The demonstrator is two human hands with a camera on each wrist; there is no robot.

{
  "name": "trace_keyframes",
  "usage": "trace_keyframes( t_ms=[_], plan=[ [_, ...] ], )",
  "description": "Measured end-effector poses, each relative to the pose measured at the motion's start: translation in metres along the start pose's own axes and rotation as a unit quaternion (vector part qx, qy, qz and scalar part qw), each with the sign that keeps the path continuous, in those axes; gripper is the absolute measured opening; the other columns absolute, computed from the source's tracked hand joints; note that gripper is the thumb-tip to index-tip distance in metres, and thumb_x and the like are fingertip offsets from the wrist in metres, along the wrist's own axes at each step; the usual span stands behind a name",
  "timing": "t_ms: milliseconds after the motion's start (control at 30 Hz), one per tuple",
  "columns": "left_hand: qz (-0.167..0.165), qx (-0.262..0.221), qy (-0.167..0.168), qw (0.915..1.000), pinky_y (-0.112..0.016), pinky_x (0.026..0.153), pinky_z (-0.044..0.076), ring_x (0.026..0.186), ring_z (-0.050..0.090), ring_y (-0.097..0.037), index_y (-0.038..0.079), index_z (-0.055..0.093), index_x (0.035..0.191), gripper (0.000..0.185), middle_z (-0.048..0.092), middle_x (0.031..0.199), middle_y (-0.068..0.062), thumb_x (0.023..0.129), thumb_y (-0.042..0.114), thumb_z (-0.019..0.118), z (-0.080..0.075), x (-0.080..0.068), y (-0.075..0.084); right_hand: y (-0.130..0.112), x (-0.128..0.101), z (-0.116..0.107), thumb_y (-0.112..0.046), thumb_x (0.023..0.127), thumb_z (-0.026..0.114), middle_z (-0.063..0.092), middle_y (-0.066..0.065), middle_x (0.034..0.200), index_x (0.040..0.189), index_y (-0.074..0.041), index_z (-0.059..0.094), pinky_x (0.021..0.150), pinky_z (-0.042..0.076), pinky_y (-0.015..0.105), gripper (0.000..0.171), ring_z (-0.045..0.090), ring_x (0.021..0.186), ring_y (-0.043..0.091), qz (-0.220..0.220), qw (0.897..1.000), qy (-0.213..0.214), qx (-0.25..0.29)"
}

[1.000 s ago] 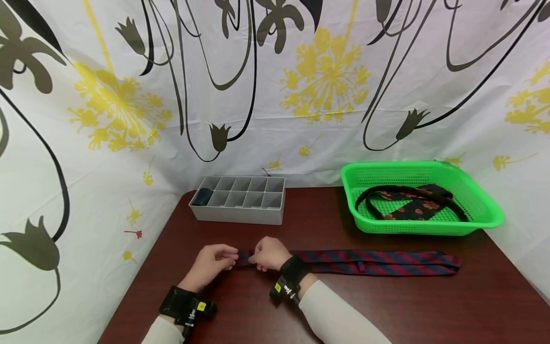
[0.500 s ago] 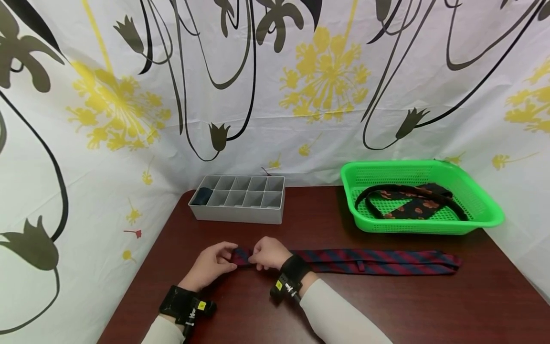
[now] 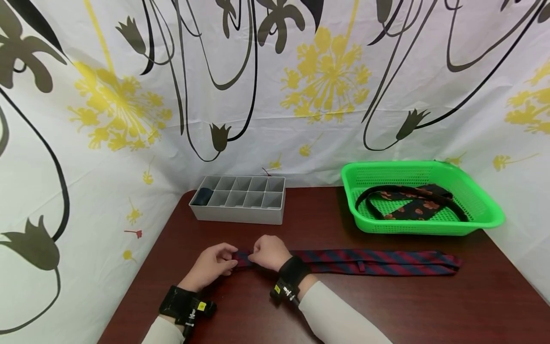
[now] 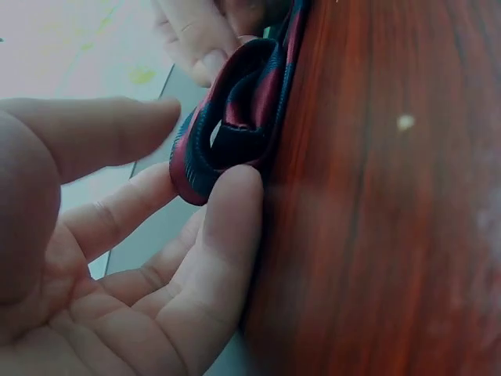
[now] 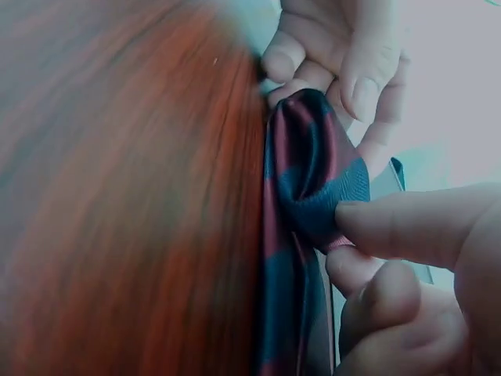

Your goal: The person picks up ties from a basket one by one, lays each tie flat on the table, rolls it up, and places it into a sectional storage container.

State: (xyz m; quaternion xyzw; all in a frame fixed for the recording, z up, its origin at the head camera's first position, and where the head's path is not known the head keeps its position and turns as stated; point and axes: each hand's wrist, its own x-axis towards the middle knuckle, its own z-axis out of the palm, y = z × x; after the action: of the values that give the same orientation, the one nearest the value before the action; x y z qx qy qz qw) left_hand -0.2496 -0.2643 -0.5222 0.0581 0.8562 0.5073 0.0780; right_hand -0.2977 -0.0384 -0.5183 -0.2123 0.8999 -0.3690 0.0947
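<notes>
A red and navy striped tie (image 3: 374,262) lies flat across the dark wooden table (image 3: 386,306), its left end curled into a small roll (image 4: 231,117). My left hand (image 3: 212,264) pinches that roll from the left, fingertips under it and thumb above. My right hand (image 3: 268,253) pinches the same roll (image 5: 313,188) from the right between thumb and fingers. The rest of the tie stretches out to the right.
A grey divided organizer (image 3: 238,199) stands at the back left, with a dark blue roll (image 3: 202,195) in its far-left compartment. A green mesh basket (image 3: 485,210) at the back right holds a dark floral tie (image 3: 412,203). A patterned cloth backdrop surrounds the table.
Both hands stay on the tie's left end, which has curled slightly tighter; the long part of the tie has not moved.
</notes>
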Motion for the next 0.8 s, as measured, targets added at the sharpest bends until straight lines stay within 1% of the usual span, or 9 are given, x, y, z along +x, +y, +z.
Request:
trace_keyframes(
  t_ms=[67, 100, 233, 333, 467, 567, 700, 767, 800],
  plan=[
    [0.0, -0.006, 0.0, 1.0, -0.03, 0.071, 0.064, 0.077, 0.072, -0.018, 0.001, 0.069, 0.127, 0.03, 0.069, 0.101, -0.014, 0.098, 0.006, 0.073, 0.0, -0.001, 0.001, 0.0, 0.0, -0.001, -0.03, 0.088, 0.08, 0.034, -0.015, 0.043, 0.046, -0.024, 0.043, 0.045, 0.025, 0.023, 0.056, 0.036, 0.043, 0.006, 0.0, 0.999, 0.016, -0.029],
    [0.0, -0.012, 0.002, 0.9999, -0.03, 0.071, 0.064, 0.077, 0.072, -0.017, 0.001, 0.068, 0.128, 0.03, 0.069, 0.101, -0.014, 0.098, 0.003, 0.071, 0.001, -0.001, 0.001, 0.001, 0.0, -0.002, -0.031, 0.087, 0.081, 0.034, -0.015, 0.043, 0.045, -0.024, 0.044, 0.044, 0.025, 0.023, 0.056, 0.036, 0.042, 0.006, 0.005, 0.999, 0.02, -0.039],
    [0.003, -0.059, 0.0, 0.9982, -0.026, 0.072, 0.062, 0.081, 0.07, -0.014, -0.001, 0.064, 0.135, 0.039, 0.07, 0.104, -0.017, 0.097, -0.005, 0.062, 0.004, 0.0, 0.0, 0.005, 0.001, -0.007, -0.034, 0.085, 0.082, 0.04, -0.014, 0.043, 0.044, -0.023, 0.051, 0.043, 0.028, 0.025, 0.053, 0.041, 0.044, 0.008, 0.038, 0.997, 0.016, -0.063],
    [0.01, -0.098, -0.005, 0.9951, -0.024, 0.073, 0.061, 0.081, 0.071, -0.013, -0.004, 0.06, 0.14, 0.039, 0.071, 0.103, -0.019, 0.101, -0.002, 0.062, 0.007, 0.0, -0.001, 0.009, 0.001, -0.009, -0.033, 0.083, 0.084, 0.046, -0.013, 0.043, 0.046, -0.022, 0.056, 0.045, 0.031, 0.026, 0.048, 0.045, 0.046, 0.009, 0.041, 0.997, 0.01, -0.061],
    [0.021, -0.119, -0.005, 0.9926, -0.024, 0.075, 0.062, 0.081, 0.073, -0.011, -0.007, 0.058, 0.14, 0.04, 0.072, 0.102, -0.02, 0.102, 0.003, 0.067, 0.013, -0.002, -0.001, 0.011, 0.0, -0.01, -0.032, 0.081, 0.085, 0.047, -0.012, 0.043, 0.045, -0.022, 0.057, 0.045, 0.031, 0.026, 0.047, 0.045, 0.045, 0.01, 0.031, 0.998, 0.002, -0.048],
    [0.033, -0.114, -0.004, 0.993, -0.025, 0.075, 0.063, 0.082, 0.074, -0.011, -0.006, 0.061, 0.137, 0.039, 0.072, 0.103, -0.019, 0.1, 0.002, 0.07, 0.018, -0.001, 0.001, 0.012, -0.001, -0.01, -0.032, 0.08, 0.085, 0.043, -0.012, 0.043, 0.045, -0.022, 0.054, 0.044, 0.029, 0.026, 0.048, 0.044, 0.045, 0.01, 0.033, 0.998, 0.005, -0.055],
    [0.062, -0.076, -0.017, 0.995, -0.025, 0.075, 0.062, 0.082, 0.073, -0.011, -0.002, 0.066, 0.135, 0.037, 0.07, 0.102, -0.017, 0.099, 0.004, 0.073, 0.03, 0.006, 0.005, 0.016, 0.002, -0.012, -0.036, 0.077, 0.085, 0.039, -0.011, 0.044, 0.045, -0.021, 0.051, 0.044, 0.033, 0.029, 0.049, 0.046, 0.046, 0.013, 0.052, 0.993, 0.034, -0.096],
    [0.074, -0.051, -0.022, 0.9957, -0.025, 0.073, 0.062, 0.078, 0.071, -0.011, 0.0, 0.069, 0.133, 0.036, 0.071, 0.098, -0.015, 0.098, 0.007, 0.074, 0.036, 0.011, 0.008, 0.032, 0.01, -0.006, -0.038, 0.077, 0.083, 0.04, -0.01, 0.045, 0.046, -0.023, 0.051, 0.044, 0.034, 0.031, 0.047, 0.046, 0.048, 0.014, 0.044, 0.99, 0.051, -0.124],
    [0.077, -0.037, -0.023, 0.9961, -0.025, 0.071, 0.061, 0.075, 0.07, -0.011, 0.001, 0.07, 0.131, 0.034, 0.071, 0.096, -0.013, 0.098, 0.008, 0.075, 0.039, 0.014, 0.009, 0.039, 0.014, -0.004, -0.036, 0.077, 0.082, 0.042, -0.01, 0.046, 0.047, -0.023, 0.053, 0.044, 0.035, 0.031, 0.044, 0.047, 0.048, 0.015, 0.035, 0.99, 0.051, -0.127]
  ],
)
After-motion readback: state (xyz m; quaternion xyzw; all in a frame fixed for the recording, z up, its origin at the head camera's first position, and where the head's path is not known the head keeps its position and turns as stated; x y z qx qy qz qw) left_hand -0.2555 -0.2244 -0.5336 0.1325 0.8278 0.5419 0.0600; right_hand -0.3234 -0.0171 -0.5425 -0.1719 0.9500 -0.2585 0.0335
